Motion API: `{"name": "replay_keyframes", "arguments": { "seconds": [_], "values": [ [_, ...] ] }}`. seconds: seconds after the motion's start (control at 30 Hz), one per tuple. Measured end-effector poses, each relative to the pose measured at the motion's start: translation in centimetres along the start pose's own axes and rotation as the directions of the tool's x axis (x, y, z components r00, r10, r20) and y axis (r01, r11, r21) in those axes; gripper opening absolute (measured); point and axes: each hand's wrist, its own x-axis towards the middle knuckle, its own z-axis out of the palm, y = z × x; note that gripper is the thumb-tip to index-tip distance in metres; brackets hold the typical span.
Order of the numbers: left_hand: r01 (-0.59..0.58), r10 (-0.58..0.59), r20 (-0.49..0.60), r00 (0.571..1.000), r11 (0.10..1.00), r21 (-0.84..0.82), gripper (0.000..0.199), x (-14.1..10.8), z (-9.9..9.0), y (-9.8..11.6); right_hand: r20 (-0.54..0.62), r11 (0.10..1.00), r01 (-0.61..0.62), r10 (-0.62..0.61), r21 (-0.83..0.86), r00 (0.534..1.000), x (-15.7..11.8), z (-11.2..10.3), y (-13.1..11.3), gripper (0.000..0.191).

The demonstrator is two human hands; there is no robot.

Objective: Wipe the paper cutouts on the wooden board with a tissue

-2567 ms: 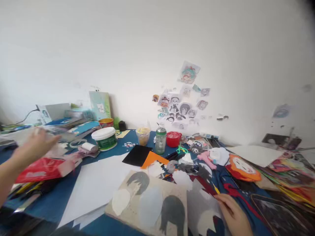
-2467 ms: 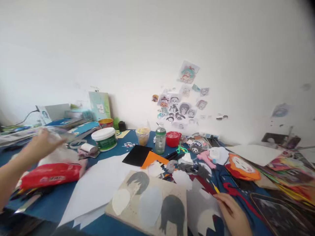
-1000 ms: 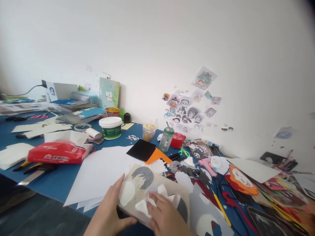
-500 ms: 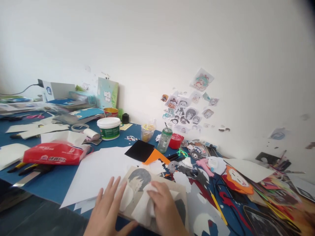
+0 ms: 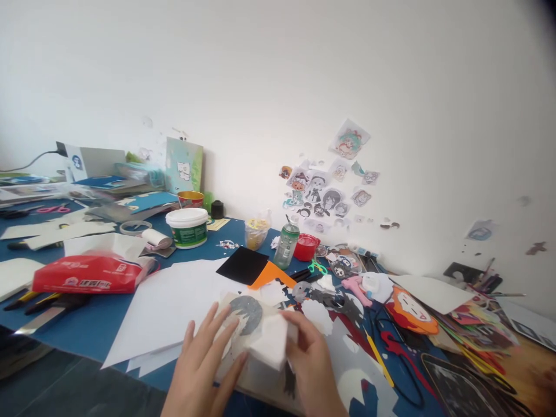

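Note:
A board with a grey-haired figure [image 5: 247, 313] on it lies low in the centre of the head view. My left hand [image 5: 204, 362] rests at the board's left side, its fingers spread, holding nothing. My right hand [image 5: 310, 362] grips a folded white tissue [image 5: 270, 341] between thumb and fingers, over the board's right part. The tissue and the hand hide much of the picture. White sheets of paper [image 5: 167, 307] lie left of the board, and a black square [image 5: 242, 266] and an orange piece [image 5: 272, 275] are behind it.
A red packet [image 5: 89, 274] and a white-lidded tub [image 5: 187, 229] stand on the left. Behind the board are a green bottle [image 5: 287, 244] and a red container [image 5: 306, 247]. Paper scraps, a yellow cutter [image 5: 380, 359] and an orange-edged cutout [image 5: 412, 313] lie right. Small drawings hang on the wall.
My right hand has moved right and the tissue now shows a broader, flatter face. My left hand has shifted slightly right, fingers still spread. The whole view has shifted a little.

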Motion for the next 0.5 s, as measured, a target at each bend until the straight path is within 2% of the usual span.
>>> {"name": "replay_keyframes", "arguments": {
  "seconds": [0.07, 0.1, 0.17, 0.3, 0.4, 0.5],
  "values": [
    [0.037, -0.037, -0.015, 0.999, 0.999, -0.01, 0.04, 0.2, -0.4, -0.5, -0.033, 0.996, -0.051, 0.054, 0.077, 0.998, 0.8, 0.3, 0.0, 0.023],
    [0.044, -0.044, -0.017, 0.999, 0.999, -0.008, 0.039, 0.2, -0.5, -0.9, -0.043, 0.999, -0.027, 0.029, 0.045, 0.999, 1.0, 0.4, 0.1, 0.022],
    [0.054, -0.054, -0.017, 0.998, 0.999, 0.002, 0.037, -0.1, -0.5, -1.9, -0.033, 0.988, 0.076, -0.081, -0.137, 0.996, 1.0, 0.4, 0.4, 0.022],
    [0.153, -0.151, 0.082, 0.985, 0.988, -0.012, 0.045, -1.3, 0.1, -4.4, 0.166, 0.808, 0.32, -0.273, -0.494, 0.948, -0.4, 0.3, 0.6, 0.026],
    [0.251, -0.229, 0.188, 0.955, 0.963, -0.101, 0.057, -2.7, 1.1, -5.8, 0.29, 0.676, 0.411, -0.292, -0.612, 0.912, -1.7, 0.8, 1.0, 0.02],
    [0.293, -0.238, 0.229, 0.944, 0.925, -0.242, 0.066, -3.7, 1.9, -6.3, 0.316, 0.575, 0.406, -0.255, -0.71, 0.914, -2.5, 1.5, 1.8, 0.017]
  ]
}}
